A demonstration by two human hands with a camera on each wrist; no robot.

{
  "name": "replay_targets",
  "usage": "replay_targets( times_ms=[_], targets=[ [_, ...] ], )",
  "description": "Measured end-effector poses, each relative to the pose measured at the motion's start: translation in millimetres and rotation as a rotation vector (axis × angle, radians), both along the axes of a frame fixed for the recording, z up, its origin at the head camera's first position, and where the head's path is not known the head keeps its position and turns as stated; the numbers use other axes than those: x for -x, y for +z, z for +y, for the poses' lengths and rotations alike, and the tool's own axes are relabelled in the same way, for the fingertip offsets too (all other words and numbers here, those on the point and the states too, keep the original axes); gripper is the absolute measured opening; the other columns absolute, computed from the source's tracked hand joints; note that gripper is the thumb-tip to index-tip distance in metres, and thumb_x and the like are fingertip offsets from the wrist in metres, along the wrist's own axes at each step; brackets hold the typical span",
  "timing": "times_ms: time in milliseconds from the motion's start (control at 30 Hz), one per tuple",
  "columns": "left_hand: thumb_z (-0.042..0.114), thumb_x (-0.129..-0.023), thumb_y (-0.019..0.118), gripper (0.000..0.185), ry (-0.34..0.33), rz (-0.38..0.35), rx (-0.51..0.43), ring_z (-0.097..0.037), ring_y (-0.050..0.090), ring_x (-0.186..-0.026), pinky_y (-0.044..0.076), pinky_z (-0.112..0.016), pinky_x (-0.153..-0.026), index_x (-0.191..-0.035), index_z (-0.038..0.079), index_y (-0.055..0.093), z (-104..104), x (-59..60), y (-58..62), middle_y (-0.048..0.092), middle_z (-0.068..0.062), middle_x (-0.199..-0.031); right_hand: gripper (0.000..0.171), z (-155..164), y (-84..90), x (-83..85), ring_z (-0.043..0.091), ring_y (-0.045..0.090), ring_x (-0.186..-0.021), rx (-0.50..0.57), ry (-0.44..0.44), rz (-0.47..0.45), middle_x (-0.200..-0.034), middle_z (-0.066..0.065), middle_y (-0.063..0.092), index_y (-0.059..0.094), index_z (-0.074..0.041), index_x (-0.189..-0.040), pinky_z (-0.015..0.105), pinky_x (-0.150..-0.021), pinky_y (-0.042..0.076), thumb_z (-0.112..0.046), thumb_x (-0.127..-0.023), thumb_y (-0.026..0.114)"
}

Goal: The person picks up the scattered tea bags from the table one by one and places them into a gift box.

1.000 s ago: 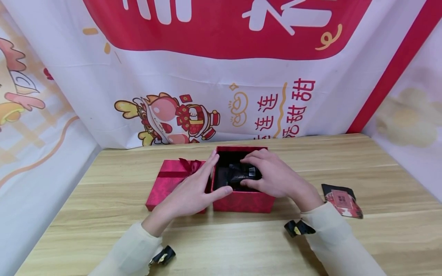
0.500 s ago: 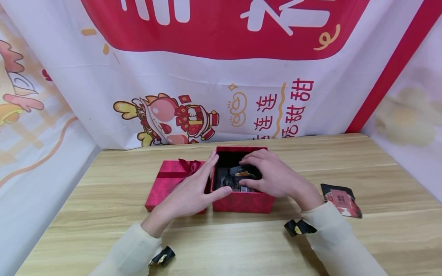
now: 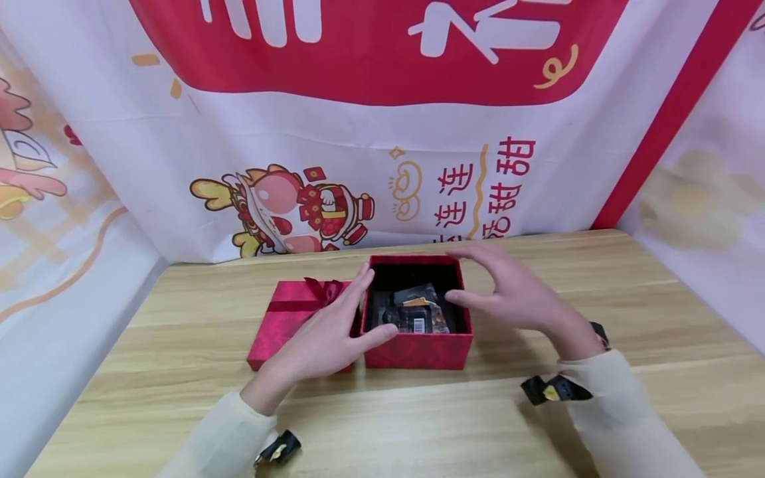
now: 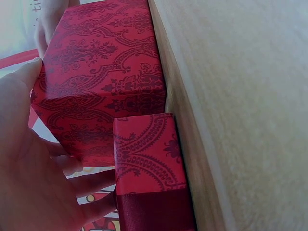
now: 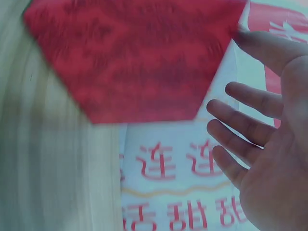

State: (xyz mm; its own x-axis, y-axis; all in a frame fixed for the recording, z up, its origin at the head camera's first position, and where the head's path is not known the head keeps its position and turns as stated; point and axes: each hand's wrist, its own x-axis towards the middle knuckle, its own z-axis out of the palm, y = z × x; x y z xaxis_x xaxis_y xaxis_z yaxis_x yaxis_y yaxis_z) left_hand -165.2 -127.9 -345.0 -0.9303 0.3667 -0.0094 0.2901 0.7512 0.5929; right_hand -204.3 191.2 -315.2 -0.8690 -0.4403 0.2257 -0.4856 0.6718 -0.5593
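Your right hand (image 3: 518,293) has lifted out of the open red patterned cardboard box (image 3: 416,349), fingers spread and empty just beside its rim, leaving the dark foil packets (image 3: 414,312) inside, while your left hand (image 3: 325,334), fingers straight, braces the box's near corner.

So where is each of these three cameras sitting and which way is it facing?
Head: sits above, looks forward and down at the table; shows both sleeves, the left hand on the open red box, the right hand beside it.
Left wrist: low by the table, faces the box's side and the lid; shows palm and fingers.
Right wrist: low, blurred, faces the box and the banner; shows the spread right hand.
All three share the box.
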Motion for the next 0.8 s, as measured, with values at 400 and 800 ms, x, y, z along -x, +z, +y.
replay_targets(
  times_ms=[400,800],
  targets=[
    [0.082,-0.092,0.057,0.103,0.002,-0.007,-0.002,-0.025,0.036,-0.160,0.045,-0.066,-0.117,-0.169,0.046,-0.001,-1,-1.1,-0.2,0.003,0.026,-0.176,0.078,105,-19.5,-27.5,0.027,0.053,-0.134,-0.010,-0.096,-0.032,-0.154,0.008,0.057,0.049,-0.022,-0.158,0.024,-0.112,0.042,-0.035,-0.091,0.086],
    [0.083,-0.091,0.057,0.103,0.001,-0.005,-0.010,-0.025,0.039,-0.158,0.047,-0.066,-0.115,-0.169,0.047,-0.001,-2,-0.5,-0.1,0.006,0.025,-0.176,0.109,176,-58.9,-45.5,0.045,0.037,-0.139,-0.166,-0.063,-0.132,-0.157,0.024,0.045,0.044,-0.012,-0.160,0.051,-0.117,0.030,-0.038,-0.069,0.100]
  ],
)
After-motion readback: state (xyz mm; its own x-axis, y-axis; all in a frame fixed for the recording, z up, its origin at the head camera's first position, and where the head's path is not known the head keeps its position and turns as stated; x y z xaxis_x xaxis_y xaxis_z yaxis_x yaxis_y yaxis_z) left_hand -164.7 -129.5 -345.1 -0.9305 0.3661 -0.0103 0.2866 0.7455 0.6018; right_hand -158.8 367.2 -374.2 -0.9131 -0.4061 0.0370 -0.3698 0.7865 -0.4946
